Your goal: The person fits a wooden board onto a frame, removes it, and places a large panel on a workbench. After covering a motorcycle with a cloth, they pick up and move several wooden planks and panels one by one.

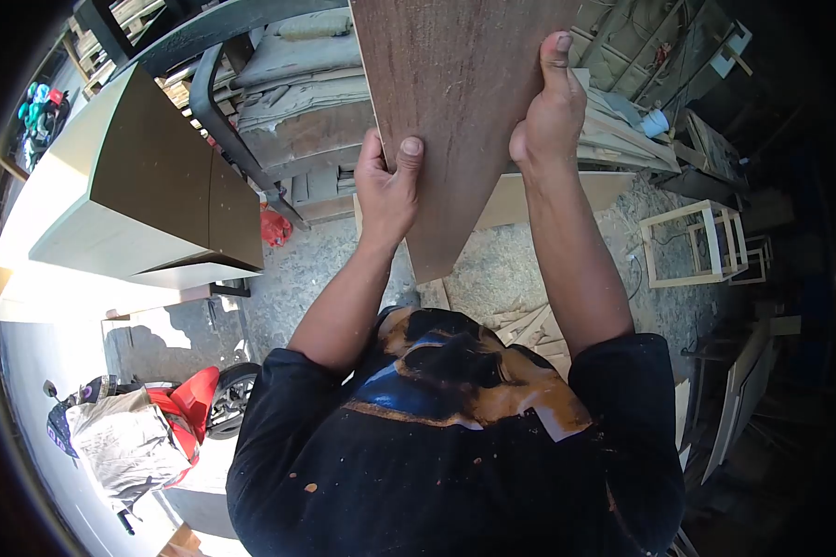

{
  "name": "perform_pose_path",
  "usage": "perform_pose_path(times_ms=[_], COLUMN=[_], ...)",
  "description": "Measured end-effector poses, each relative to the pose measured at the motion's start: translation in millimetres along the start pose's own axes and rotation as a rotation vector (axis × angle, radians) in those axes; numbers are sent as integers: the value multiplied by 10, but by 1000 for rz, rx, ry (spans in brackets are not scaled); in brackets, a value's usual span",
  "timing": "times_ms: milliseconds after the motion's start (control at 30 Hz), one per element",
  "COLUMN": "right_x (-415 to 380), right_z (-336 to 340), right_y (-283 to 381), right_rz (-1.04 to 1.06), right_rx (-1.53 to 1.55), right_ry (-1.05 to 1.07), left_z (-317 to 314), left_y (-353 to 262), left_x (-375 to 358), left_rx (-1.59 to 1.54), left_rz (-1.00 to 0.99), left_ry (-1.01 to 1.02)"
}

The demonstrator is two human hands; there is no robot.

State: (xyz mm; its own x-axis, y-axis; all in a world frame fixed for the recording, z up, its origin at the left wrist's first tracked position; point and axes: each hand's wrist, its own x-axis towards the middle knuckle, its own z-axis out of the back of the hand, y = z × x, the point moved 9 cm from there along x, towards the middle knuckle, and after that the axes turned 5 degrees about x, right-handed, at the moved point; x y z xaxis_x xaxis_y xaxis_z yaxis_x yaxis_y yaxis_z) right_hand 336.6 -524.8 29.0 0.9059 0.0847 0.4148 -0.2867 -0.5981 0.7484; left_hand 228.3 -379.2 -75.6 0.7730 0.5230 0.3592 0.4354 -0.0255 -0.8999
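A long brown wooden board (pixel 464 102) is held up in front of me, its top running out of view and its lower end tapering to a narrow tip. My left hand (pixel 388 190) grips the board's left edge, thumb on the near face and the fingers partly hidden behind. Higher up on the opposite edge, my right hand (pixel 553 111) clasps the board, with its thumb pointing up along the side. The fingers of that hand are hidden behind the wood.
Stacked sheets (pixel 297 84) fill a rack behind the board. A large pale cabinet-like piece (pixel 149 176) stands left, above a red motorcycle (pixel 190 404). Wooden frames (pixel 692 246) stand on the right. Sawdust and offcuts (pixel 534 330) cover the floor near me.
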Motion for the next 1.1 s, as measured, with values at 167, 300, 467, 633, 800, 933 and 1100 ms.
perform_pose_path(times_ms=[167, 300, 467, 633, 800, 933, 1100], right_x=[20, 151, 107, -240, -953, -1589, -2201], right_z=[-619, -102, 1146, 2267, 3419, 4145, 4526], right_y=[-374, -608, -1012, -1186, -1064, -638, -264], right_rz=[-141, -209, -411, -554, -760, -850, -878], right_rx=[-299, -327, -475, -484, -592, -681, -640], right_ry=[356, 275, 92, -101, -311, -518, -719], left_z=[973, 1735, 2495, 2967, 3198, 3022, 3410], left_y=[-157, -221, 49, 829, 1205, 1198, 1850], left_x=[304, 579, 835, 916, 1229, 1375, 1765], left_rx=[103, 259, 393, 388, 376, 308, 131], left_rz=[-160, -229, -294, -191, -120, -101, 142], left_ry=[-256, -339, -392, -333, -285, -324, -80])
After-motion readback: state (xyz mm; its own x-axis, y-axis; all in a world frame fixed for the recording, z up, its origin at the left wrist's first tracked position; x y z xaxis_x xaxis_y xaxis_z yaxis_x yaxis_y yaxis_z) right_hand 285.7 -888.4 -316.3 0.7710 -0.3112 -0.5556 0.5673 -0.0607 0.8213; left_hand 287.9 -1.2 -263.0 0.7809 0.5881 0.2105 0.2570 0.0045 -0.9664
